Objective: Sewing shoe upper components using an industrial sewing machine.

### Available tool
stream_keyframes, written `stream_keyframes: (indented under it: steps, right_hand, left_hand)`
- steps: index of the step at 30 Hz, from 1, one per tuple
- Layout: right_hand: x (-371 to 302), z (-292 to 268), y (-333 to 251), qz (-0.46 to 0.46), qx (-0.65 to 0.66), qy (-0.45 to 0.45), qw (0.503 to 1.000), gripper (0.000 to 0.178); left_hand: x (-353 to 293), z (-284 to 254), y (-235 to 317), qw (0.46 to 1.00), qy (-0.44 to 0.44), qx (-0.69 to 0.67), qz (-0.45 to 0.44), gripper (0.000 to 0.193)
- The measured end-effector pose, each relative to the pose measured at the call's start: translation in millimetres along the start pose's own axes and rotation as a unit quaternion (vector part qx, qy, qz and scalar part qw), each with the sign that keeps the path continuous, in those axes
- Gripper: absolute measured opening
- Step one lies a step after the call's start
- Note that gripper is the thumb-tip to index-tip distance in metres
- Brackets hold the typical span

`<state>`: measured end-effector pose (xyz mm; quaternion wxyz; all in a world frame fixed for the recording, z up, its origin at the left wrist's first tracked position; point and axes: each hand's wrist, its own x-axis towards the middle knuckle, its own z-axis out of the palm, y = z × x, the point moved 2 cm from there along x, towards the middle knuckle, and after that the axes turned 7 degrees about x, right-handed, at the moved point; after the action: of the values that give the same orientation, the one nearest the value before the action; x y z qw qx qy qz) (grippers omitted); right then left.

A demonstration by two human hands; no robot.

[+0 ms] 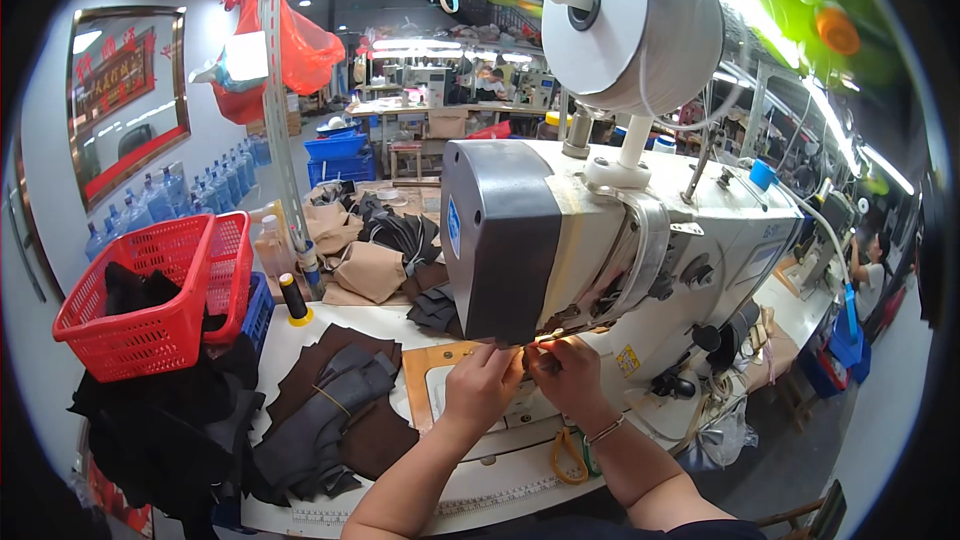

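Observation:
Both hands meet under the head of a large white and dark grey sewing machine (500,240), close to its needle area. My left hand (482,382) has its fingers drawn together, the tips partly hidden by the machine head. Beside it, my right hand (566,374) is closed too, with a small dark bit showing at its fingertips. What either hand pinches is too small and covered to name. Left of my hands lie dark brown and grey cut pieces (330,395), some bundled with a thin band. Yellow-handled scissors (570,457) rest below my right hand.
Red plastic baskets (140,325) stand at the left above a heap of black material (165,430). A black thread cone (294,298) is near them. Tan and black pieces (365,270) pile up behind. A large white spool (635,25) tops the machine. People work in the background.

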<state>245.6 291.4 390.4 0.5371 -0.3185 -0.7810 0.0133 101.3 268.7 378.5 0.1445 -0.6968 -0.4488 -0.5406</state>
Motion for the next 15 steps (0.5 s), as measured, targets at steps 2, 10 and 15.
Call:
stream_keyframes:
  steps: [2,10,15]
  right_hand:
    - [-0.4,1.1,0.7,-0.003,-0.001,0.001,1.000,0.011]
    - [-1.0,5.5,0.8,0.004,-0.022,0.018,1.000,0.010]
    - [-5.0,8.2,4.7,0.026,0.020,0.048,0.998,0.012]
  left_hand:
    - [0.4,-1.0,0.8,1.000,0.004,-0.001,0.002,0.012]
    - [-0.1,-2.7,1.8,1.000,0.002,0.019,0.018,0.013]
    - [0.7,-8.0,-4.1,0.995,0.012,0.052,0.085,0.017]
